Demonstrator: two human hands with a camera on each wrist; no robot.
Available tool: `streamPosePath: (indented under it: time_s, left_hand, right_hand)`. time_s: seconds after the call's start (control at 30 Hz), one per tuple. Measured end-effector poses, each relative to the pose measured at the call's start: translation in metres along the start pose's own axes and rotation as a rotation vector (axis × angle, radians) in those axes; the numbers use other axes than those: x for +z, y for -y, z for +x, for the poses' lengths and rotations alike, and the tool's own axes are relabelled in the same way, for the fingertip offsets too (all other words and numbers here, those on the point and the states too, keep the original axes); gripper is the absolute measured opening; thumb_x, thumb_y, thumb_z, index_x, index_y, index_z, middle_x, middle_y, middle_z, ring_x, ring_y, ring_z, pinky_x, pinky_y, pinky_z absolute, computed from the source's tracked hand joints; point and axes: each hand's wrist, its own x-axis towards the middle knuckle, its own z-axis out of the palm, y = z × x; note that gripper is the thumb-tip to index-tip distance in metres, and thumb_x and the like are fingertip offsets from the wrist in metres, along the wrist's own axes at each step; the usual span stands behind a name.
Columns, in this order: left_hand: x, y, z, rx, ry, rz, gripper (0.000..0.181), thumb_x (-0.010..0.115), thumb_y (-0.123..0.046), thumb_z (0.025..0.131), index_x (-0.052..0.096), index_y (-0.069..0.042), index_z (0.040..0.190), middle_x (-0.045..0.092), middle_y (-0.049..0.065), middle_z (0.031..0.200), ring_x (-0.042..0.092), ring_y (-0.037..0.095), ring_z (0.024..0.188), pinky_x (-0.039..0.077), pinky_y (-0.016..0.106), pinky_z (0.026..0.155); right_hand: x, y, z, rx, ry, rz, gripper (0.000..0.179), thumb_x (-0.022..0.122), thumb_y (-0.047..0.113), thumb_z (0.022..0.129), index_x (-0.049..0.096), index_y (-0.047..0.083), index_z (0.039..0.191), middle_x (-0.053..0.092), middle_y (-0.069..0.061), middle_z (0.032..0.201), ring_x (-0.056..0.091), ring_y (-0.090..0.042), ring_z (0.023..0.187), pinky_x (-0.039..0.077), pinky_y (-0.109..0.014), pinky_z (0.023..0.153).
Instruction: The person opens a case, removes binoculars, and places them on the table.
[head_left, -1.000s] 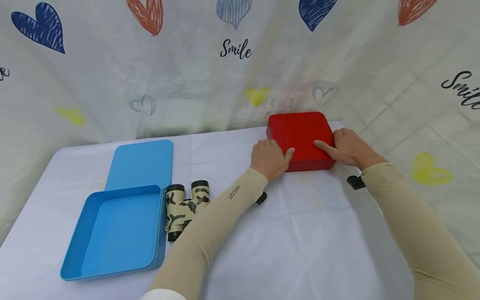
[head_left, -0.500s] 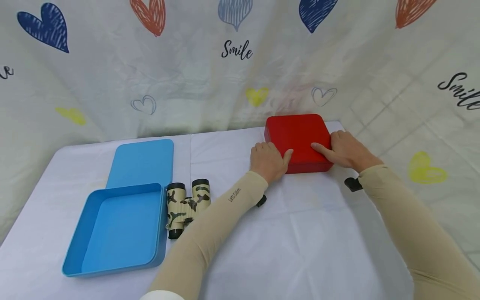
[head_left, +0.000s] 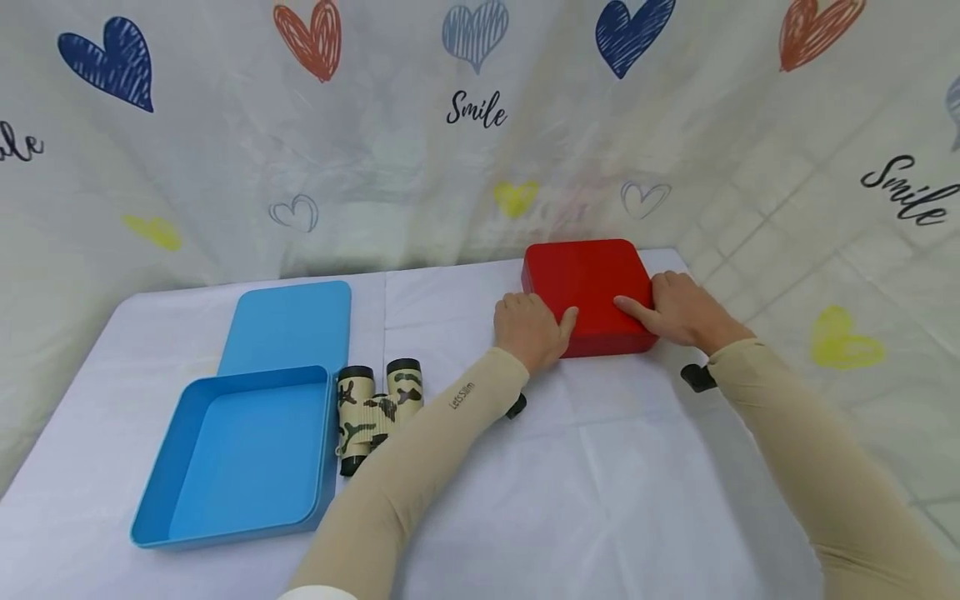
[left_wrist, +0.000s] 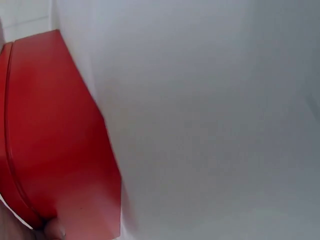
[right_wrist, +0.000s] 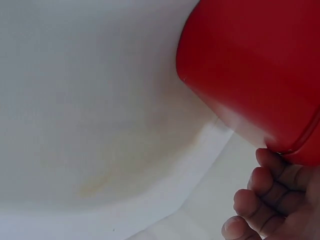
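A red lidded box (head_left: 585, 271) sits at the back right of the table, its lid seam running along the side in the left wrist view. My left hand (head_left: 528, 332) grips its near left edge, thumb over the lid. On the right side my right hand (head_left: 684, 310) holds it too, with that thumb lying on top. The right wrist view shows the right hand's curled fingers (right_wrist: 260, 182) at the lid's edge. Most of the left fingers are hidden; a fingertip shows near the seam in the left wrist view.
An open blue box (head_left: 240, 454) stands on the left of the white-covered table (head_left: 600, 500). Behind it lies a flat blue lid (head_left: 288, 325). Camouflage binoculars (head_left: 356, 412) lie against the blue box, partly covered by my left sleeve. A heart-printed curtain (head_left: 397, 167) hangs behind.
The red box has slid slightly toward me, away from the table's back edge, with both hands still on it. The head view has shifted a little. The blue box and binoculars have stayed put.
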Motion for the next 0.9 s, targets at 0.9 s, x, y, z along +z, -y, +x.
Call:
streamPosePath:
  time_s: [0.9]
  left_hand:
    - [-0.006, 0.017, 0.001, -0.016, 0.038, -0.053, 0.063, 0.031, -0.062, 0.104, 0.059, -0.006, 0.102, 0.066, 0.008, 0.099, 0.06, 0.021, 0.092, 0.052, 0.033, 0.09]
  right_hand:
    - [0.002, 0.018, -0.011, -0.036, -0.013, -0.027, 0.079, 0.043, 0.069, 0.1, 0.053, -0.009, 0.113, 0.061, -0.023, 0.103, 0.056, -0.033, 0.095, 0.051, -0.048, 0.083]
